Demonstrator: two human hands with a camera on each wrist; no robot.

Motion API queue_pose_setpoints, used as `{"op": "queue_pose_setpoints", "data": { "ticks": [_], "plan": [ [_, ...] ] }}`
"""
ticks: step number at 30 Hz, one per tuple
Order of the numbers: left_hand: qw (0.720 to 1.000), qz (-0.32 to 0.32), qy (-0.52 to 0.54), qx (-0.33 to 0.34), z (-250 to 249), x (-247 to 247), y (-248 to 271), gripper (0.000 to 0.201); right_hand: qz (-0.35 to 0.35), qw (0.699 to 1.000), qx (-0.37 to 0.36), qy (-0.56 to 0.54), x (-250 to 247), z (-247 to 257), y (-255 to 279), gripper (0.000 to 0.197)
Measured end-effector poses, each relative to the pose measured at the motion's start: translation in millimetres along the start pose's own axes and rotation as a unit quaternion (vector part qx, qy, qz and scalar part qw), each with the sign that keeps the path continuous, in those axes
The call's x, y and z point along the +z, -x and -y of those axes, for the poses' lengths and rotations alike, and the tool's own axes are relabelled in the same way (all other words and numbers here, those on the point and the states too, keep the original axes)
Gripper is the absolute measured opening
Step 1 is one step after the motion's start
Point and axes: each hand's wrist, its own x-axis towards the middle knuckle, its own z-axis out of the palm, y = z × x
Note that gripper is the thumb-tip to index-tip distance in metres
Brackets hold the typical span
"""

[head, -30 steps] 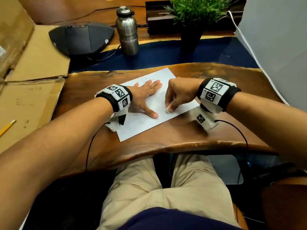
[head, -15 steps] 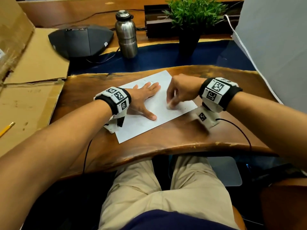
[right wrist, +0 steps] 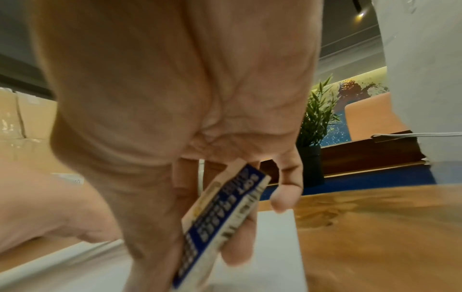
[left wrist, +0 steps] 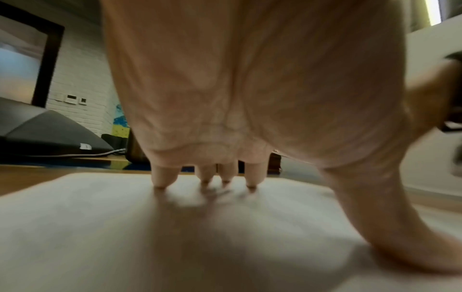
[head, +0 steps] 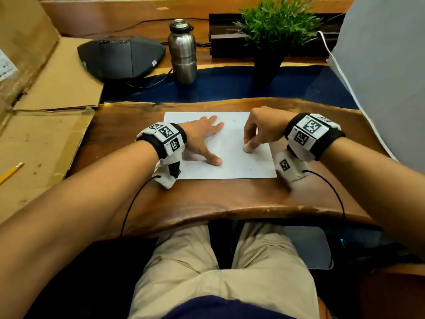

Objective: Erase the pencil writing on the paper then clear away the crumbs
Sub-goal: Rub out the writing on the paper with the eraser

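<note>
A: How many sheets are lying on the wooden surface (head: 207, 199)?

B: One sheet of paper (head: 232, 162) is lying flat near the front edge, square to the person. A few faint dark specks are showing on it; whether they are crumbs or pencil marks cannot be told.

A: And what is each grip doing?

B: The left hand (head: 202, 139) is pressing down on the left half of the paper, fingers (left wrist: 163, 178) straight and spread, thumb stretched toward the person. It is grasping nothing. The right hand (head: 262, 130) is curling its fingers around one eraser (right wrist: 220, 223) in a blue and white sleeve, and the eraser's white tip is touching the paper to the right of its middle.

A: Any containers around?

B: One steel bottle (head: 182, 51) is standing capped behind the paper on the blue strip, so its contents are hidden. One dark pot (head: 268, 67) is holding a green plant (head: 278, 21). Flattened cardboard (head: 41, 125) is lying at the left, with one yellow pencil (head: 10, 172) resting on it, well apart from the paper. One dark wedge-shaped device (head: 122, 57) is sitting beside the bottle.
</note>
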Motion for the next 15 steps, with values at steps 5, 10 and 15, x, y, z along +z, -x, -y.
{"op": "queue_pose_setpoints", "data": {
  "ticks": [5, 10, 15],
  "plan": [
    [1.0, 0.015, -0.008, -0.025, -5, 7, 0, 0.139, -0.068, 0.996, -0.041, -0.04, 3, 31, -25, 0.02],
    [0.999, 0.029, -0.012, -0.031, -2, 6, -2, 0.146, -0.111, 0.991, -0.018, -0.068, 15, 39, -40, 0.02],
    [0.999, 0.026, -0.007, -0.022, 2, 9, -5, 0.149, 0.025, 0.996, -0.076, -0.035, 12, 42, -30, 0.011]
  ]
}}
